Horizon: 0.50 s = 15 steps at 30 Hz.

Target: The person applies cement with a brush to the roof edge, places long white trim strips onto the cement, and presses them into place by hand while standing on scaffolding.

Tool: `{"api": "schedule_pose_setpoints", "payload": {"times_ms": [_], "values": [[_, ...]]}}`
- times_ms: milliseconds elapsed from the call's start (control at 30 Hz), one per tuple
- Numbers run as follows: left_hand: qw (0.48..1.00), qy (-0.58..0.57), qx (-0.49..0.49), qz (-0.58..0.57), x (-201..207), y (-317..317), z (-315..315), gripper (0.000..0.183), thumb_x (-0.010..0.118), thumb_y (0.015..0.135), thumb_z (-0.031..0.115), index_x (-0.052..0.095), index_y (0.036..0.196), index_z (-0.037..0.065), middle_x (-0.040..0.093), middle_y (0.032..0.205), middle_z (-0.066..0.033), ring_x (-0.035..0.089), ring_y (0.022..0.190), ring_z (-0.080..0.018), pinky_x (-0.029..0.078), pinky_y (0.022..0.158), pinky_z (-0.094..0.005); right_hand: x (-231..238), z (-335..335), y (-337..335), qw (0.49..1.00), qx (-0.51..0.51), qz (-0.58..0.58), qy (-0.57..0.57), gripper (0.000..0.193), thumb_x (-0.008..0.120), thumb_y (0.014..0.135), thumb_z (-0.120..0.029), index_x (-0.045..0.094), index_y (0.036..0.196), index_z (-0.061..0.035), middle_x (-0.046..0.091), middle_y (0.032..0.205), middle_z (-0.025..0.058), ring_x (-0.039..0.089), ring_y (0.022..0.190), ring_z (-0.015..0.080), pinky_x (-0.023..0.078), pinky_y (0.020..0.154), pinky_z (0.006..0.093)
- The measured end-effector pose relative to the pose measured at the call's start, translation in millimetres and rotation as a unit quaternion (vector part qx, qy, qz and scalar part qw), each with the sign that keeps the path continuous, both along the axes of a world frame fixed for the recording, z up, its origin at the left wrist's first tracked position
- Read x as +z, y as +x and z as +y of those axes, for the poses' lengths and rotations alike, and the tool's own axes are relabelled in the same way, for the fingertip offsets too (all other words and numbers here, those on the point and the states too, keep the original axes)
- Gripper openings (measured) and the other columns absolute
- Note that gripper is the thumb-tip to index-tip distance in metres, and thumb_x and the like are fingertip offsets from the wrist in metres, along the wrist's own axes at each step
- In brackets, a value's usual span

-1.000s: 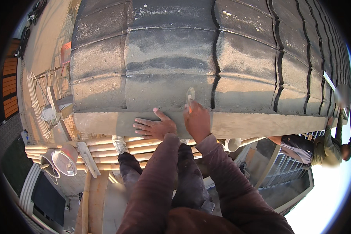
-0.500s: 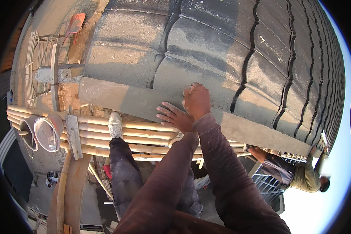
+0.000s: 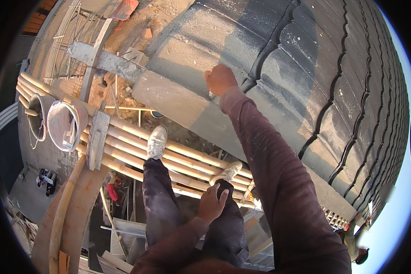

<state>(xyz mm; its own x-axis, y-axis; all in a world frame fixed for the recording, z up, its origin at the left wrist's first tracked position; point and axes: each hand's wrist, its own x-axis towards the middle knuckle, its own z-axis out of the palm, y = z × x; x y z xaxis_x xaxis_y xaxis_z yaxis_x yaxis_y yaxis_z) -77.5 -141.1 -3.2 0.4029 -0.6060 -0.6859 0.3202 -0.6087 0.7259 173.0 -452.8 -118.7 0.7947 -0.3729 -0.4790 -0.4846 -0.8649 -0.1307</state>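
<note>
On gritty cement ledge (image 3: pixel 178 98), fisted right hand (image 3: pixel 220 78)

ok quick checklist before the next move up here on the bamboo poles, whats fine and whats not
1. Right hand closed on a small tool at the grey eave band: ok; what kind of tool it is, cannot tell.
2. Left hand bracing on the knee, holding nothing: ok.
3. Left shoe planted on the bamboo poles: ok.
4. Right shoe near the edge of the poles, mostly hidden: cannot tell.
5. Two buckets sitting on the poles, apart from both feet: ok.
6. Open drop under the poles, with another person at the lower right: not ok, mind loose things.
</note>
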Motion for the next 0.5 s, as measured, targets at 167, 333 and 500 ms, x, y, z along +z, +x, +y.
{"api": "schedule_pose_setpoints", "payload": {"times_ms": [167, 333, 500], "values": [[0.997, 0.022, 0.067, 0.025, -37.0, 8.8, 5.1, 0.055, 0.065, 0.097, 0.037, 0.058, 0.129, -0.008, 0.066, 0.117, -0.0284, 0.065, 0.109, -0.0429, 0.052, 0.095, -0.0485, -50.5, 27.9, 74.2, 0.997, 0.019, -0.065, 0.033, 0.020, 0.058, 0.092, -0.018, 0.067, 0.086, -0.0010, 0.070, 0.081, 0.0174, 0.068, 0.078, 0.0314, 0.055, 0.069, 0.0428], [0.992, 0.051, 0.100, 0.061, -41.3, 23.9, 3.5, 0.058, 0.065, 0.098, 0.038, 0.058, 0.131, -0.009, 0.064, 0.123, -0.0293, 0.062, 0.118, -0.0420, 0.048, 0.101, -0.0457, -23.4, 49.4, 111.1, 0.872, -0.326, -0.238, 0.278, 0.028, 0.056, 0.095, -0.021, 0.075, 0.104, -0.0019, 0.071, 0.071, 0.0111, 0.064, 0.051, 0.0166, 0.050, 0.050, 0.0293], [0.984, 0.063, 0.124, 0.112, -41.9, 28.8, 0.1, 0.058, 0.064, 0.098, 0.037, 0.056, 0.134, -0.009, 0.062, 0.128, -0.0289, 0.060, 0.123, -0.0394, 0.046, 0.105, -0.0434, 10.2, -3.3, 87.2, 0.993, 0.019, -0.025, 0.118, 0.034, 0.056, 0.095, -0.025, 0.073, 0.088, 0.0037, 0.072, 0.082, 0.0210, 0.072, 0.085, 0.0341, 0.058, 0.078, 0.0451]]}}
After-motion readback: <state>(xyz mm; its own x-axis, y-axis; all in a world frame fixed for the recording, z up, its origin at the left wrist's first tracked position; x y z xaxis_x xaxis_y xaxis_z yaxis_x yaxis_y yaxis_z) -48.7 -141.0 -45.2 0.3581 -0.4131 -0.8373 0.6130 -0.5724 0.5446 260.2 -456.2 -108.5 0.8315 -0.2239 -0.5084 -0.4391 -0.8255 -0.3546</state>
